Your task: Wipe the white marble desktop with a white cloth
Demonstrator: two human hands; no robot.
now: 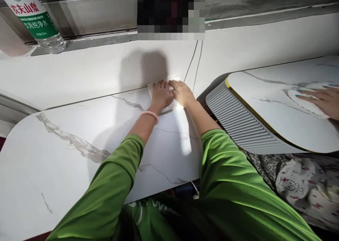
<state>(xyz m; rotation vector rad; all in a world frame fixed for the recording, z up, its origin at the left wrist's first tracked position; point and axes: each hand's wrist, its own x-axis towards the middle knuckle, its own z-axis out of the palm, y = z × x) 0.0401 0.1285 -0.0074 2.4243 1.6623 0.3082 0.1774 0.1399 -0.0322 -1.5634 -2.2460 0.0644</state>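
A white cloth (167, 109) lies folded under both of my hands, near the back edge of the white marble-patterned tabletop (76, 184). My left hand (162, 95) presses down flat on it, fingers stretched toward the wall, with a pink beaded bracelet on the wrist. Touching it on the right, my right hand (182, 92) also lies on the cloth, its fingers pointing to the left. Much of the cloth is hidden beneath the palms.
A water bottle (39, 22) stands on the ledge at upper left. Thin cables (197, 64) hang down the wall. To the right is a second marble-patterned table (259, 103) with gold trim, where another person's hand (321, 99) rests on a white cloth. Patterned fabric (299, 181) sits below it.
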